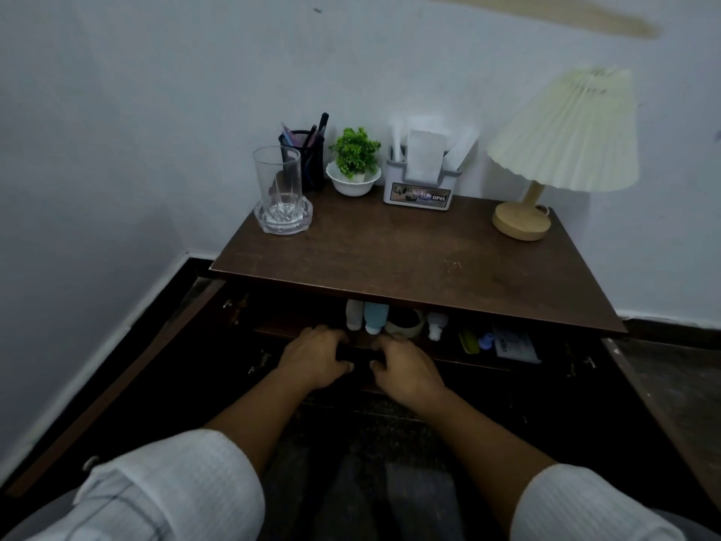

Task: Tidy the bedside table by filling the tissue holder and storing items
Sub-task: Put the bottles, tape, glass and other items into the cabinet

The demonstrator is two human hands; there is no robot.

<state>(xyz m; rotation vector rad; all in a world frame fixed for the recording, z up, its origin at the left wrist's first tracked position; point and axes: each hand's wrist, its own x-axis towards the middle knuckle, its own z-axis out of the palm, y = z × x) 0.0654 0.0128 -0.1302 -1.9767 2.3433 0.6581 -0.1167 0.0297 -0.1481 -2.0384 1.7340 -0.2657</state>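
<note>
A grey tissue holder stands at the back of the brown bedside table, with white tissues sticking up out of it. Below the tabletop the cabinet is open. On its shelf lie a white bottle, a blue bottle, a tape roll, a small white bottle, a green item and a white packet. My left hand and my right hand are at the shelf's front edge. Both grip a dark object between them; its shape is lost in shadow.
On the tabletop stand a clear glass on a glass coaster, a black pen holder, a small green plant in a white bowl and a pleated lamp. The cabinet doors swing open on both sides. The wall is close behind.
</note>
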